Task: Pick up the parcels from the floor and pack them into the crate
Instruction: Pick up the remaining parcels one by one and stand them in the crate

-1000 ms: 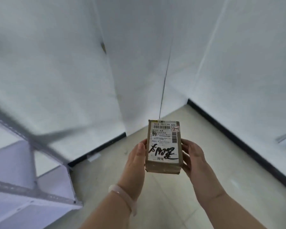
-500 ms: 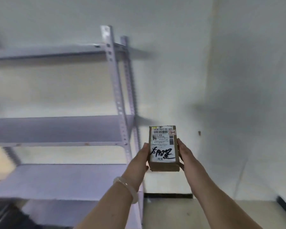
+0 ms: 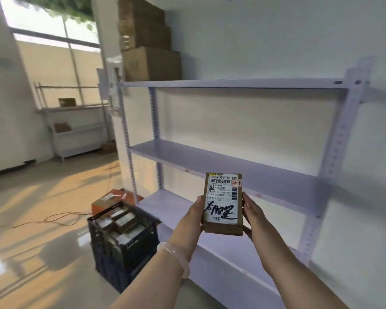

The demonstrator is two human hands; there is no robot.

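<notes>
I hold a small brown cardboard parcel [image 3: 223, 204] upright in front of me, its white shipping label with barcode and black handwriting facing me. My left hand [image 3: 193, 216] grips its left edge and my right hand [image 3: 251, 214] grips its right edge. Lower left of the parcel, a black plastic crate [image 3: 125, 253] stands on the floor with several parcels packed inside. Behind the crate lies an orange box [image 3: 98, 207] with a brown parcel [image 3: 108, 198] on top.
A white metal shelving rack [image 3: 243, 166] runs along the wall right behind the parcel, with stacked cardboard boxes [image 3: 151, 61] on its top left. A smaller rack [image 3: 76, 128] stands by the window. An orange cable [image 3: 54, 217] trails over the glossy floor.
The view has swung left from the room's corner to the shelving, and the crate and window have come into sight. Both hands keep the same hold on the parcel.
</notes>
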